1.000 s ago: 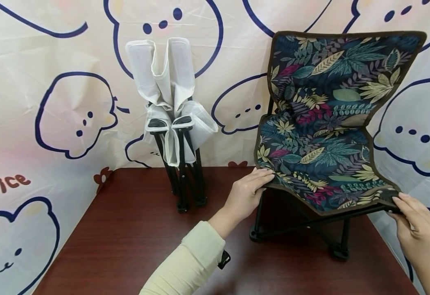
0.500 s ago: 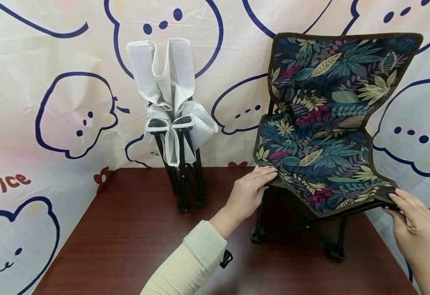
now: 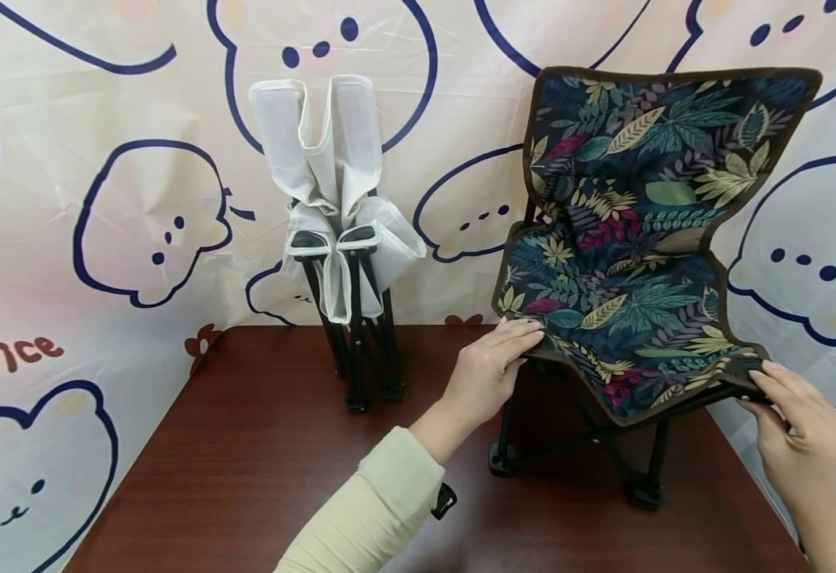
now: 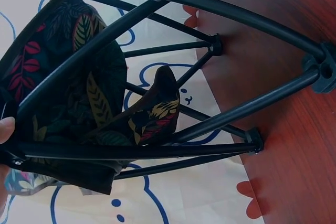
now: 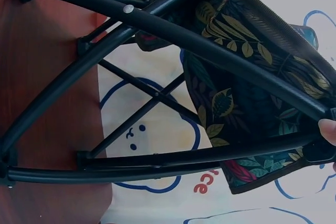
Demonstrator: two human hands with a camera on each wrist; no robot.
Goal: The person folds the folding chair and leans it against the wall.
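A folding chair (image 3: 626, 310) with dark leaf-print fabric and brown edging stands unfolded on the right of the table. My left hand (image 3: 482, 378) grips the front left corner of its seat, fingers on top. At the front right corner, my right hand (image 3: 808, 430) holds the seat with fingers above and the thumb below. In the left wrist view, black crossed tubes (image 4: 152, 77) run under the fabric, and a fingertip (image 4: 6, 129) shows at the edge. The right wrist view shows the frame's other side, with a crossing tube (image 5: 210, 61) and a fingertip (image 5: 328, 130).
A second folding chair (image 3: 335, 199), white with black legs, stands folded at the table's back, left of the leaf-print one. The dark red-brown table (image 3: 260, 477) meets a cartoon-printed cloth (image 3: 153, 111) behind and at both sides.
Both hands keep their hold. The right hand has shifted a little left, the left hand slightly right and up. The leaf-print chair's front feet have drawn slightly closer together.
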